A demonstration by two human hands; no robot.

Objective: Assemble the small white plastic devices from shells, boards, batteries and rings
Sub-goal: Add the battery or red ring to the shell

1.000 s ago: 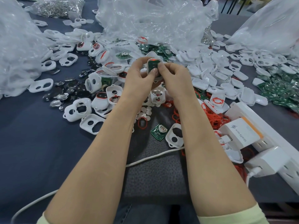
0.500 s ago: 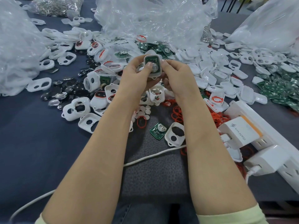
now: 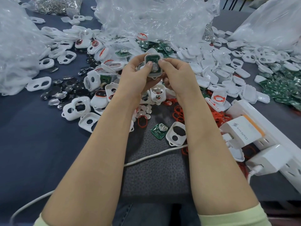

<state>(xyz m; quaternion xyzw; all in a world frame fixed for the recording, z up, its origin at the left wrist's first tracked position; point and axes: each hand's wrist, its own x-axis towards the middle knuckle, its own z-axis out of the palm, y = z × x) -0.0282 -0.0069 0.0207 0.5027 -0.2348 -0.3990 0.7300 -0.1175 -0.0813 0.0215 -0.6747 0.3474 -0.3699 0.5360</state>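
Both my hands hold one white shell (image 3: 153, 65) above the table's middle; a green board with a round silver battery lies inside it, facing me. My left hand (image 3: 138, 74) grips the shell's left side, thumb on the battery's edge. My right hand (image 3: 175, 74) pinches its right side, thumb tip at the rim. Loose white shells (image 3: 76, 108), orange rings (image 3: 178, 114), dark coin batteries (image 3: 65, 90) and a lone green board (image 3: 159, 130) lie below and around my hands.
Big clear plastic bags (image 3: 154, 18) stand behind and at both sides. A white power strip (image 3: 267, 128) with chargers plugged in runs along the right. A white cable (image 3: 146, 158) crosses the grey mat. More green boards (image 3: 280, 87) pile at the right.
The shell has been tilted so that its open side with board and battery faces me. Both thumbs have shifted onto its rim; the hands stayed in place.
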